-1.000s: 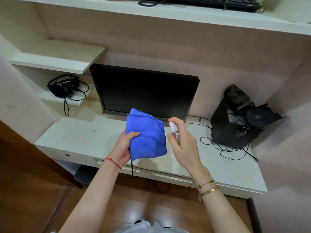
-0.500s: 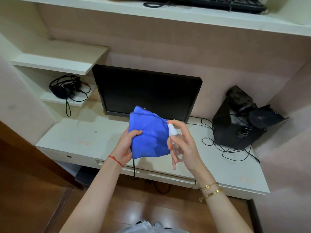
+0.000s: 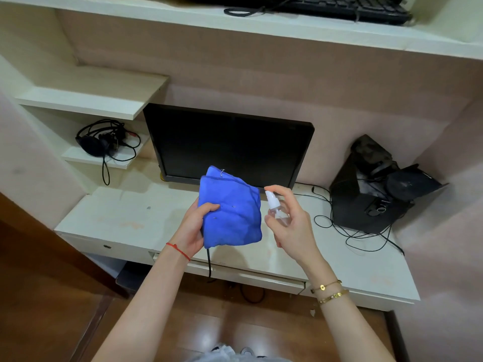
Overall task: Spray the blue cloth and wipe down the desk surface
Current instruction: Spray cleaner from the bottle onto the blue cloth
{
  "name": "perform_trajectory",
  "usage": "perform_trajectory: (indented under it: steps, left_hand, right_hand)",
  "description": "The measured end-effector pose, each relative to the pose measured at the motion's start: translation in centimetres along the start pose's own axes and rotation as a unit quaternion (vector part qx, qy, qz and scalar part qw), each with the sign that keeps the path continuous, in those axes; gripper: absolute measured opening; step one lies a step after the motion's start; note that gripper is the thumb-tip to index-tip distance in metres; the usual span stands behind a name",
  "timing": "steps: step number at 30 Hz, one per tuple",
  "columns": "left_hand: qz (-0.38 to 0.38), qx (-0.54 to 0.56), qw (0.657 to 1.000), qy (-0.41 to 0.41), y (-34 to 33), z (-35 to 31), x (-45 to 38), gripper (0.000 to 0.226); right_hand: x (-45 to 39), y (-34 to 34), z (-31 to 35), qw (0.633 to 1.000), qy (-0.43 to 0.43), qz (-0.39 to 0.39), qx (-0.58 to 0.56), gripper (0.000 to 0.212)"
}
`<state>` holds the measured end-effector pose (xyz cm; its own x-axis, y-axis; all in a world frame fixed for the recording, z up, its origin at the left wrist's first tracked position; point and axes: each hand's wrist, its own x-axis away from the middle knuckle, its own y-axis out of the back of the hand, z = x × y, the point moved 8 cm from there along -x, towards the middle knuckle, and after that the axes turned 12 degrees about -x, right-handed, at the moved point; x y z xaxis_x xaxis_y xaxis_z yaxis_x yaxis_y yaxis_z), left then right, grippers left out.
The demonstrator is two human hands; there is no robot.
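Table [image 3: 125, 220]: white top, front edge runs from lower left to lower right. Left part of the top is bare, with faint orange marks and a small dark speck. Front strip ahead of the hands also bare. Wood floor [image 3: 52, 296] below the front edge.

Back centre: black monitor [image 3: 230, 150], screen dark, standing on the table against the pink wall. Right end: black speaker set [image 3: 376, 189], tilted, with loose black cables [image 3: 366, 236] spreading over the table in front of it toward the right edge. A thin black cord hangs over the front edge below the cloth. Left niche: small shelf holding a black headset [image 3: 102, 142], its cable dangling off the shelf edge. Upper shelf across the top carries a black keyboard [image 3: 339, 6].

Left hand [image 3: 193, 228]: grip closed on the blue cloth [image 3: 232, 210], thumb across its front, cloth folded and held upright above the table centre, in front of the monitor's lower edge.

Right hand [image 3: 290, 223]: grip wrapped round a small clear spray bottle [image 3: 277, 210], index finger arched over the white nozzle, nozzle facing the cloth, just beside it, not touching.
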<state>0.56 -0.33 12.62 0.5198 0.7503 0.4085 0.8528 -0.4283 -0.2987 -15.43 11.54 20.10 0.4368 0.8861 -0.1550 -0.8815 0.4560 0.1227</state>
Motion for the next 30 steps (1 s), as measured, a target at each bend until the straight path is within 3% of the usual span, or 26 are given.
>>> perform_trajectory:
  steps: [7, 13, 19, 26, 30]
  left_hand:
    - [-0.004, 0.0, 1.0, 0.004, 0.2, 0.2, -0.1, 0.029]
    - [-0.007, 0.001, 1.0, 0.006, 0.3, 0.2, -0.3, 0.032]
    - [-0.022, 0.008, 1.0, 0.006, 0.5, 0.0, -0.3, 0.039]
    - [-0.012, 0.005, 1.0, 0.002, 0.1, -0.2, -0.1, 0.03]
    - [-0.013, 0.002, 1.0, -0.004, -0.1, -0.2, -0.2, 0.034]
  right_hand:
    - [-0.8, 0.5, 0.0, 0.995, 0.025, -0.044, 0.084, 0.051]
    - [-0.2, -0.3, 0.6, 0.995, 0.037, -0.003, 0.09, 0.045]
    - [1.1, -1.0, -0.9, 0.996, 0.014, 0.03, 0.081, 0.054]
    - [-1.3, 0.3, -0.2, 0.995, 0.029, -0.046, 0.079, 0.051]
    - [-1.7, -1.2, 0.6, 0.995, 0.044, 0.016, 0.085, 0.049]
